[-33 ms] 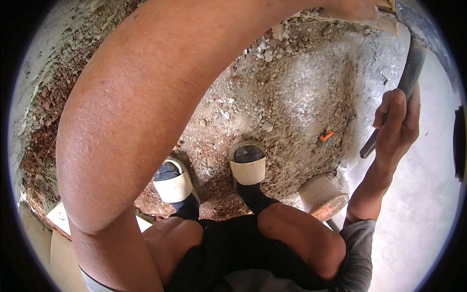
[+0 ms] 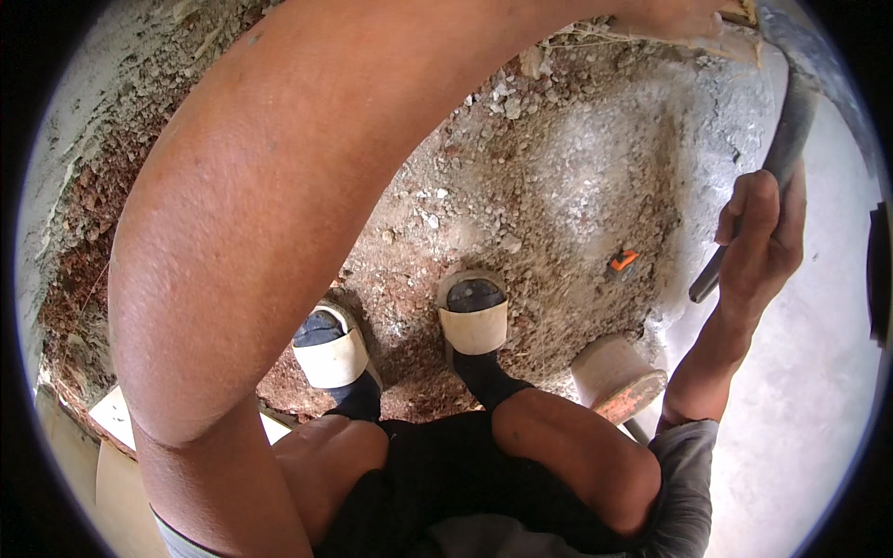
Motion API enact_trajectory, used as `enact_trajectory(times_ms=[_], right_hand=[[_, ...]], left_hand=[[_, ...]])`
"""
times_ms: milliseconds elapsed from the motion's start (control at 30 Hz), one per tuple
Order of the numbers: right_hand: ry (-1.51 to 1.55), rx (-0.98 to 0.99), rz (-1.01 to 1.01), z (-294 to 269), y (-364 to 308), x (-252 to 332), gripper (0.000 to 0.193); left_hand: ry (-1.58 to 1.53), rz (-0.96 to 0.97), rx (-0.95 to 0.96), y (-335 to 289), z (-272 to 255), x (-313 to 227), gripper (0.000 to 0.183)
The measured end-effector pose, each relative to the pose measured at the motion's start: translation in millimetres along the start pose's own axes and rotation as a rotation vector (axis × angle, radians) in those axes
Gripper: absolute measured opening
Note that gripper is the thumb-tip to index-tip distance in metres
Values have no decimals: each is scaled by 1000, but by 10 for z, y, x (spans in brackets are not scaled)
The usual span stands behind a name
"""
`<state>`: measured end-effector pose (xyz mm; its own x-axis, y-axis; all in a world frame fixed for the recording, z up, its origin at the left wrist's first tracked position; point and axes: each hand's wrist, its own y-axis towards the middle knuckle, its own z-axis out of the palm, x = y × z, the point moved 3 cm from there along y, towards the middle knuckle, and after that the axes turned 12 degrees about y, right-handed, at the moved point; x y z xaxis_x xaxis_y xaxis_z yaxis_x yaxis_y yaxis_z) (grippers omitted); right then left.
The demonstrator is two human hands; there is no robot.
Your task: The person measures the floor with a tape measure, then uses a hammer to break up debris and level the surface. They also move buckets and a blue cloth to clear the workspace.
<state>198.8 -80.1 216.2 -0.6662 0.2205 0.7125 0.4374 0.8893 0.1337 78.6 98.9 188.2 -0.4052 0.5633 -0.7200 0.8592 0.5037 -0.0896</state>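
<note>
My left arm arches across the picture from the lower left. My left hand (image 2: 677, 15) lies at the top edge, partly cut off and blurred. Beside it are a small piece of wood (image 2: 742, 12) and a pale, fibrous flat piece (image 2: 735, 45). How its fingers sit on them cannot be made out. On the right, my right hand (image 2: 765, 228) is closed round the dark handle of a tool (image 2: 791, 126). This handle slants up toward the top right; its lower end sticks out below the hand. The tool's head cannot be told apart.
My feet, in dark socks and white-strapped slides (image 2: 474, 321), stand on rubble-strewn ground (image 2: 549, 186). A small orange and black object (image 2: 622, 263) lies on it. Near my right knee is a pale cylindrical container (image 2: 609, 372). A smooth pale surface (image 2: 791, 400) runs along the right.
</note>
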Motion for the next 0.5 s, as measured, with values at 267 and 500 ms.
enact_trajectory(times_ms=[267, 500], right_hand=[[-105, -136, 106, 26, -2, -22, 28], [24, -6, 94, 80, 18, -30, 44]], left_hand=[[33, 75, -30, 120, 85, 82, 23], [22, 163, -88, 40, 70, 94, 23]])
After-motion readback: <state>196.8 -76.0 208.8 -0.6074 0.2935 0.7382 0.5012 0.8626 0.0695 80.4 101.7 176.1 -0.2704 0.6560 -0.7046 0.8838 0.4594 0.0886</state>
